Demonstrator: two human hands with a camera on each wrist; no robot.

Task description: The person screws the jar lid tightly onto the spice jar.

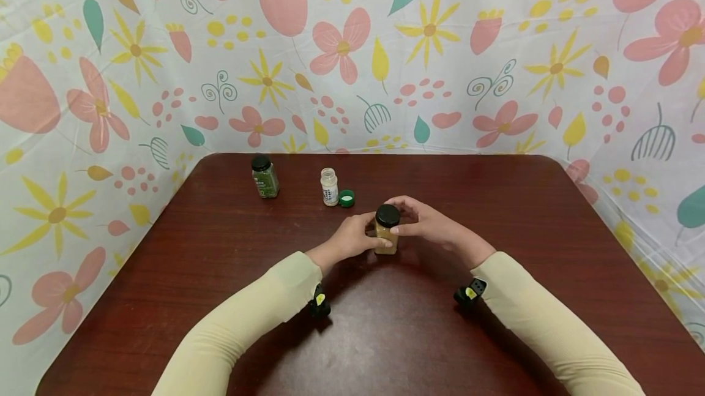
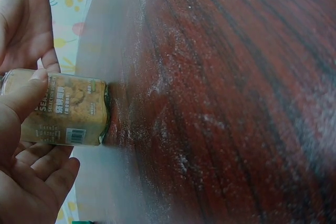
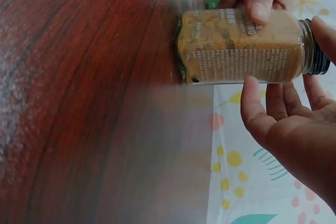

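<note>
A square glass seasoning jar (image 3: 236,51) with yellowish-brown powder stands upright on the table in front of me. My left hand (image 1: 352,237) grips its body from the left, thumb (image 2: 26,95) across the printed side and fingers behind. From the right, my right hand (image 1: 432,224) holds the jar's black lid (image 1: 388,215) between thumb and fingers. The lower fingers of that hand curve close along the jar's side in the right wrist view. Some threads of the glass neck show below the lid.
Behind the jar stands a small uncapped white-labelled shaker bottle (image 1: 329,188), with a green cap (image 1: 346,198) beside it. A green-labelled jar with a black lid (image 1: 265,177) is farther left. The dark wooden table (image 1: 385,335) ends at a flowered cloth (image 1: 341,108).
</note>
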